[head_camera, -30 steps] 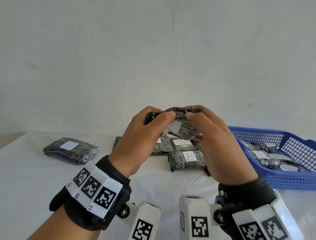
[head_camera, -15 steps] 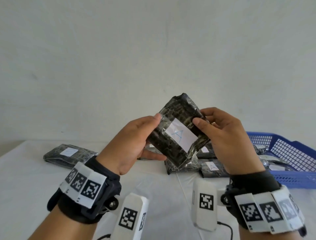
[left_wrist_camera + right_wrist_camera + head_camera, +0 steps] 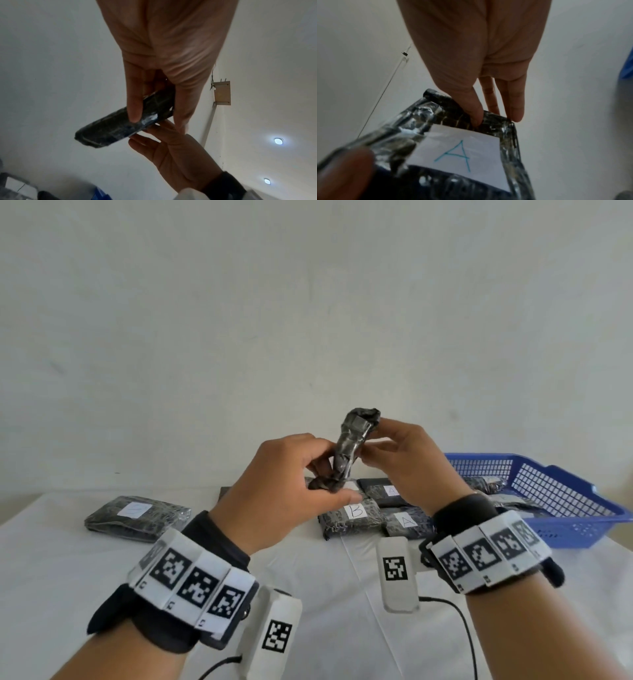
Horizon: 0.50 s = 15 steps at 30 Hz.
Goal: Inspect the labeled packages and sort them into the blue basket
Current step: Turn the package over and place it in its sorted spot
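Observation:
A dark plastic-wrapped package (image 3: 349, 451) is held edge-on above the table between both hands. My left hand (image 3: 291, 477) pinches its lower end, thumb and fingers on opposite faces (image 3: 135, 115). My right hand (image 3: 394, 453) pinches its upper end. In the right wrist view the package (image 3: 453, 135) shows a white label with a blue "A" (image 3: 458, 151). The blue basket (image 3: 548, 491) stands at the right and holds several wrapped packages. More labeled packages lie on the table behind the hands, one marked "B" (image 3: 354, 513) and one marked "A" (image 3: 406, 522).
Another wrapped package (image 3: 137, 517) with a white label lies alone at the left on the white tablecloth (image 3: 68, 577). A plain wall stands close behind the table. Cables trail from the wrist cameras near the front edge.
The package showed its "A" label to the head camera half a second ago; it has since turned edge-on, the label now facing right. Both hands kept hold of it.

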Each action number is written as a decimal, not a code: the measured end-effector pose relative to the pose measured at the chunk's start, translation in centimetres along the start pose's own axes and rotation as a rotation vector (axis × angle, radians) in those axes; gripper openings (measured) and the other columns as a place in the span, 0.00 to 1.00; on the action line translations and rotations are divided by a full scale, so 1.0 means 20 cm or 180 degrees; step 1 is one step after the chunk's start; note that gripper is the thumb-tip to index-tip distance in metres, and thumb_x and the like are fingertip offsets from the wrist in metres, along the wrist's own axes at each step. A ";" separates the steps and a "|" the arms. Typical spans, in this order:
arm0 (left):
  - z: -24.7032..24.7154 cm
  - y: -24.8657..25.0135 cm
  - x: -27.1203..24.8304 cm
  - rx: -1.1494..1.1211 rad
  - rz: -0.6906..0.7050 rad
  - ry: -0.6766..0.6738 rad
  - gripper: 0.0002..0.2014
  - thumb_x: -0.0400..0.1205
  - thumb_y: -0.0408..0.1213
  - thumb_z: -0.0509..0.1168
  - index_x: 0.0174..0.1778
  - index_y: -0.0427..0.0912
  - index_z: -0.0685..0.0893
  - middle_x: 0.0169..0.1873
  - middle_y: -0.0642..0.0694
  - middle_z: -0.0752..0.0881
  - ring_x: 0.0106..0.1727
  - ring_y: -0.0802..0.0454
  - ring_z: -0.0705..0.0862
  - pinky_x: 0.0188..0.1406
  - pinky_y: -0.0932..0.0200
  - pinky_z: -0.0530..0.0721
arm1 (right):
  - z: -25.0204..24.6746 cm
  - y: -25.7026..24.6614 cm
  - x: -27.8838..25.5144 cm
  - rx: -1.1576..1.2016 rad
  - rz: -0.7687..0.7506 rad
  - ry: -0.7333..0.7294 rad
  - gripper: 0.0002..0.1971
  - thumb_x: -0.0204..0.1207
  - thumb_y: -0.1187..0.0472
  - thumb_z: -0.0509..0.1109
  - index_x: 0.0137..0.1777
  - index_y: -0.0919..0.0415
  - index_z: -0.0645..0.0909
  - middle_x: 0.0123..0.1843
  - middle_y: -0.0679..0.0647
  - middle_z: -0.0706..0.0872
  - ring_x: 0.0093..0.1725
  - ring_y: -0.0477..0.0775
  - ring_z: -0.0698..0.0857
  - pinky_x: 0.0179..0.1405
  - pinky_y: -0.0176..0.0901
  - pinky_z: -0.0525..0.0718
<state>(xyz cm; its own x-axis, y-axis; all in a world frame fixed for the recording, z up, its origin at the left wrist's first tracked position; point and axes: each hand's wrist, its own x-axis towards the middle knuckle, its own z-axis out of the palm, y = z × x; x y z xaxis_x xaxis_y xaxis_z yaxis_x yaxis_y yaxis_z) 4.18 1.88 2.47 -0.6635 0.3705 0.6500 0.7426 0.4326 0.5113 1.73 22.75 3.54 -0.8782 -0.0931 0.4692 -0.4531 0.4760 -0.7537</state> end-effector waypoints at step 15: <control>0.12 -0.06 0.07 -0.1136 -0.1171 0.0019 0.09 0.87 0.37 0.71 0.62 0.44 0.87 0.54 0.48 0.94 0.55 0.53 0.93 0.58 0.49 0.91 | -0.20 0.04 -0.15 -0.0723 -0.0237 0.0694 0.15 0.83 0.60 0.75 0.65 0.45 0.79 0.57 0.49 0.82 0.54 0.48 0.89 0.53 0.43 0.91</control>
<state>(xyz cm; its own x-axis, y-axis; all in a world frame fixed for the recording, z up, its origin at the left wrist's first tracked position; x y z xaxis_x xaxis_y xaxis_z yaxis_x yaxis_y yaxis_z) 2.20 3.89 1.45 -0.8871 0.2414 0.3935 0.4456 0.2254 0.8664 4.62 26.91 3.25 -0.7794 0.0429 0.6251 -0.4474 0.6603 -0.6032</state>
